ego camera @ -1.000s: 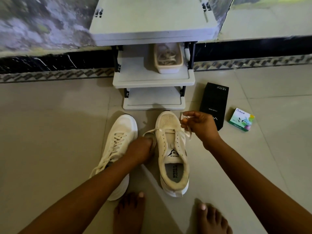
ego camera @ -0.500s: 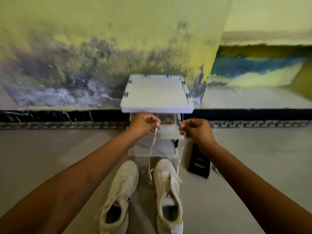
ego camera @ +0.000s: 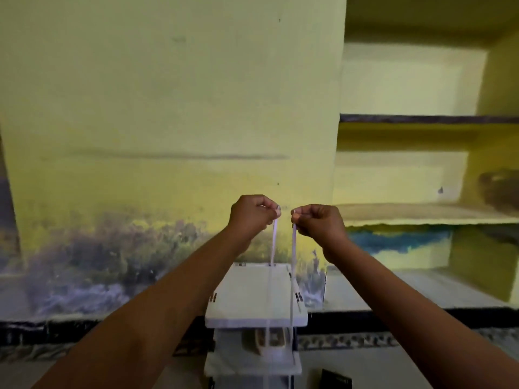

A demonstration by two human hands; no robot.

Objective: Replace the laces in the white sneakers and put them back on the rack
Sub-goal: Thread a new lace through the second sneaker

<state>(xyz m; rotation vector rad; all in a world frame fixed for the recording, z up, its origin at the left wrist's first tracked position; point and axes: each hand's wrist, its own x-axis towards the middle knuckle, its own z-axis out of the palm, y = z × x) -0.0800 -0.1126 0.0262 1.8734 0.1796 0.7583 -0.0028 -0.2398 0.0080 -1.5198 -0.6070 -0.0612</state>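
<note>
A yellow wall [ego camera: 168, 108], stained grey low down, faces you, with alcove shelves [ego camera: 421, 119] to its right. The white lace [ego camera: 273, 248] is raised before it: your left hand [ego camera: 251, 213] pinches one end and your right hand [ego camera: 318, 223] the other, close together. Both strands hang straight down in front of the white rack [ego camera: 247, 299], whose middle shelf bears a beige tray [ego camera: 252, 339]. A black box [ego camera: 335, 380] lies on the floor beside the rack.
</note>
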